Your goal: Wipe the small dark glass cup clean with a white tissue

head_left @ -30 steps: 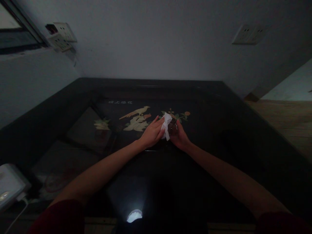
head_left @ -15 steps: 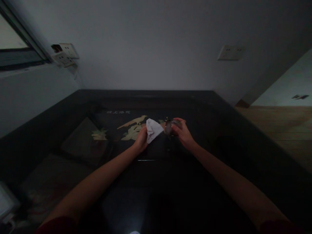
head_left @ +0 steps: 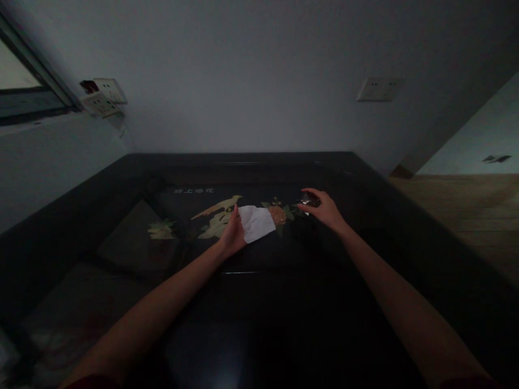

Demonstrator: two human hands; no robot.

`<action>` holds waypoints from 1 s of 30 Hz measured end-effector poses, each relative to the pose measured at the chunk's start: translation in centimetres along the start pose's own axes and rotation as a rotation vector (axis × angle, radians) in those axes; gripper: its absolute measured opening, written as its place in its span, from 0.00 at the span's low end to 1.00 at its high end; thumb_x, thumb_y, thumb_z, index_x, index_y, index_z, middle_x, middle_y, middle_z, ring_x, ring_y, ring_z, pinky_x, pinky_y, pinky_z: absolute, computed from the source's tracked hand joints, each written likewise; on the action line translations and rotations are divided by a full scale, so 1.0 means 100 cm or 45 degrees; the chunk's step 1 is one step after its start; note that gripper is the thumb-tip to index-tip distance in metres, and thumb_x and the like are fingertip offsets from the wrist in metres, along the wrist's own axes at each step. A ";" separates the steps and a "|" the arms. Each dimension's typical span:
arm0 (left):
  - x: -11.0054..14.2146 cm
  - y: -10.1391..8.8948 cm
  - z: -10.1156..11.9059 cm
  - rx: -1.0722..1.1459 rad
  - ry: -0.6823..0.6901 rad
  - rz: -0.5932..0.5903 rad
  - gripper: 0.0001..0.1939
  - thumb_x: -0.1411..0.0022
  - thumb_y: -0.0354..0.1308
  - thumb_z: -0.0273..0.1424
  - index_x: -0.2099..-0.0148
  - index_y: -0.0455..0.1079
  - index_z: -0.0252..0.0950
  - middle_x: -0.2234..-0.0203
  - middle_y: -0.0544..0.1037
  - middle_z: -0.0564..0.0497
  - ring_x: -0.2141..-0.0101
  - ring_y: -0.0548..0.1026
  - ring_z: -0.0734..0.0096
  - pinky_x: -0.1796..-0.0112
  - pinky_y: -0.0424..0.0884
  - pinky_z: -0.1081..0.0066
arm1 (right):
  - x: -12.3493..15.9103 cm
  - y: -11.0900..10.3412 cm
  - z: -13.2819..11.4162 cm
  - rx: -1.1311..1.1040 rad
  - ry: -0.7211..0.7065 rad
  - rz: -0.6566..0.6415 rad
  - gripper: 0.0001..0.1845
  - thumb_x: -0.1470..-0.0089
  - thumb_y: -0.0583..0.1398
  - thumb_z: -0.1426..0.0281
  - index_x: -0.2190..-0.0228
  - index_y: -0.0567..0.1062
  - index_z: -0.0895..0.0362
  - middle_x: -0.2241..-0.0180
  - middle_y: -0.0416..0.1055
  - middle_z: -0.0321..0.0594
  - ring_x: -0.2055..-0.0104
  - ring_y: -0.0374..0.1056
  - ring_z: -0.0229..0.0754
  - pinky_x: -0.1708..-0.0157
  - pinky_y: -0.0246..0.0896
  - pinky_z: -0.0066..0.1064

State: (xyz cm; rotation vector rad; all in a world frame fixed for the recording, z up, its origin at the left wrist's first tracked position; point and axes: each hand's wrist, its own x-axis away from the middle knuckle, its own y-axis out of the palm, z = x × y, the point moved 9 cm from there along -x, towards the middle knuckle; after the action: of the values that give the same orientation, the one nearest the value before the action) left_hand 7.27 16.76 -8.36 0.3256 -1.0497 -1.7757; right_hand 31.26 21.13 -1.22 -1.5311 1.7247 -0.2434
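Note:
A white tissue [head_left: 257,223] is held by its left edge in my left hand [head_left: 232,232], spread wide over the tabletop picture. In my right hand [head_left: 326,209] is a small see-through glass [head_left: 310,199], gripped round its side by the thumb and fingers. The glass is near the tabletop, right of the flower picture; whether it touches the surface I cannot tell. Both hands are above the dark glossy table [head_left: 259,302], apart from each other.
The tabletop carries a bird picture [head_left: 219,208], an orange flower picture [head_left: 278,215] and pale writing. Behind it rises a white wall with a right socket plate [head_left: 379,89] and left sockets [head_left: 107,91]. Wooden floor [head_left: 458,205] shows at right.
My right hand has carried the glass to the right, away from the tissue. The tissue is now spread flatter, and my left hand has shifted slightly left.

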 end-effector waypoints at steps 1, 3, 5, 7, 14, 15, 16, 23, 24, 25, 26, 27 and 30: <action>0.000 -0.001 -0.001 -0.016 -0.011 0.026 0.23 0.35 0.47 0.43 0.48 0.67 0.31 0.59 0.79 0.42 0.54 0.76 0.60 0.48 0.65 0.59 | 0.000 0.000 0.001 0.077 -0.025 0.003 0.26 0.57 0.66 0.58 0.55 0.73 0.51 0.61 0.71 0.45 0.57 0.66 0.53 0.56 0.61 0.46; 0.000 -0.006 -0.005 -0.058 -0.047 0.100 0.17 0.35 0.49 0.34 0.49 0.67 0.30 0.61 0.79 0.43 0.56 0.77 0.62 0.47 0.66 0.61 | 0.001 0.003 0.005 0.208 -0.054 -0.013 0.28 0.58 0.67 0.59 0.53 0.74 0.51 0.59 0.69 0.46 0.55 0.65 0.54 0.53 0.60 0.47; -0.001 -0.012 -0.008 -0.101 -0.077 0.175 0.16 0.36 0.49 0.29 0.49 0.67 0.29 0.62 0.80 0.43 0.58 0.78 0.63 0.48 0.67 0.63 | 0.003 0.008 0.010 0.313 -0.058 -0.052 0.29 0.58 0.67 0.59 0.52 0.74 0.51 0.57 0.67 0.48 0.54 0.64 0.55 0.52 0.60 0.48; -0.001 -0.017 -0.009 -0.125 -0.081 0.217 0.17 0.37 0.49 0.27 0.47 0.66 0.28 0.62 0.80 0.42 0.59 0.78 0.64 0.50 0.69 0.64 | 0.005 0.013 0.013 0.412 -0.063 -0.083 0.29 0.57 0.66 0.59 0.51 0.74 0.52 0.55 0.65 0.50 0.53 0.63 0.56 0.51 0.59 0.48; -0.003 -0.019 -0.010 -0.103 -0.088 0.251 0.19 0.36 0.48 0.28 0.45 0.64 0.27 0.62 0.80 0.42 0.62 0.79 0.66 0.52 0.71 0.66 | 0.012 0.022 0.015 0.520 -0.081 -0.146 0.29 0.57 0.66 0.60 0.51 0.73 0.48 0.53 0.62 0.48 0.50 0.60 0.58 0.55 0.63 0.50; -0.002 -0.019 -0.011 -0.098 -0.089 0.256 0.18 0.36 0.47 0.28 0.45 0.64 0.26 0.63 0.80 0.42 0.63 0.79 0.66 0.52 0.71 0.66 | 0.012 0.022 0.015 0.531 -0.078 -0.155 0.29 0.57 0.66 0.60 0.51 0.73 0.47 0.53 0.62 0.47 0.51 0.60 0.58 0.55 0.64 0.50; -0.002 -0.019 -0.010 -0.093 -0.089 0.256 0.18 0.36 0.47 0.28 0.46 0.64 0.26 0.64 0.80 0.42 0.63 0.79 0.66 0.53 0.71 0.66 | 0.012 0.023 0.015 0.544 -0.074 -0.165 0.29 0.58 0.66 0.60 0.51 0.72 0.47 0.53 0.62 0.47 0.51 0.60 0.58 0.56 0.64 0.50; -0.005 -0.020 -0.012 -0.089 -0.090 0.219 0.20 0.36 0.48 0.29 0.44 0.63 0.26 0.61 0.80 0.41 0.62 0.79 0.65 0.53 0.71 0.66 | 0.013 0.026 0.015 0.590 -0.052 -0.213 0.29 0.57 0.66 0.60 0.51 0.72 0.48 0.53 0.62 0.49 0.50 0.59 0.60 0.58 0.66 0.51; -0.005 -0.021 -0.012 -0.090 -0.088 0.219 0.20 0.36 0.48 0.29 0.44 0.63 0.26 0.62 0.80 0.41 0.62 0.79 0.64 0.54 0.71 0.65 | 0.013 0.026 0.014 0.590 -0.058 -0.206 0.28 0.57 0.66 0.60 0.52 0.72 0.48 0.53 0.62 0.49 0.50 0.59 0.59 0.59 0.66 0.51; -0.005 -0.021 -0.012 -0.092 -0.086 0.220 0.20 0.36 0.48 0.29 0.44 0.64 0.26 0.62 0.80 0.41 0.62 0.79 0.65 0.54 0.72 0.65 | 0.013 0.025 0.014 0.589 -0.065 -0.197 0.28 0.58 0.66 0.60 0.52 0.73 0.48 0.53 0.62 0.48 0.51 0.59 0.59 0.59 0.66 0.51; -0.005 -0.021 -0.012 -0.092 -0.085 0.221 0.19 0.36 0.48 0.29 0.45 0.64 0.26 0.62 0.80 0.41 0.63 0.79 0.65 0.54 0.72 0.65 | 0.014 0.025 0.013 0.589 -0.071 -0.190 0.28 0.58 0.66 0.60 0.52 0.73 0.47 0.54 0.62 0.48 0.51 0.60 0.59 0.59 0.66 0.51; -0.005 -0.021 -0.011 -0.092 -0.084 0.223 0.19 0.36 0.48 0.29 0.45 0.64 0.26 0.62 0.80 0.41 0.63 0.79 0.65 0.55 0.72 0.65 | 0.014 0.026 0.013 0.589 -0.076 -0.187 0.28 0.58 0.66 0.60 0.52 0.73 0.47 0.54 0.62 0.48 0.51 0.60 0.59 0.59 0.66 0.51; -0.003 -0.019 -0.011 -0.096 -0.085 0.226 0.19 0.36 0.48 0.29 0.46 0.65 0.27 0.62 0.80 0.42 0.63 0.79 0.65 0.55 0.72 0.65 | 0.015 0.027 0.013 0.587 -0.071 -0.203 0.28 0.57 0.65 0.59 0.52 0.72 0.47 0.53 0.62 0.48 0.51 0.60 0.59 0.59 0.66 0.51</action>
State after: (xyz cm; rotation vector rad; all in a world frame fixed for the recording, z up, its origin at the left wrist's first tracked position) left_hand 6.94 16.72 -10.57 0.1233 -1.0235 -1.6711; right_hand 30.15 20.94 -4.40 -1.3142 1.3817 -0.6281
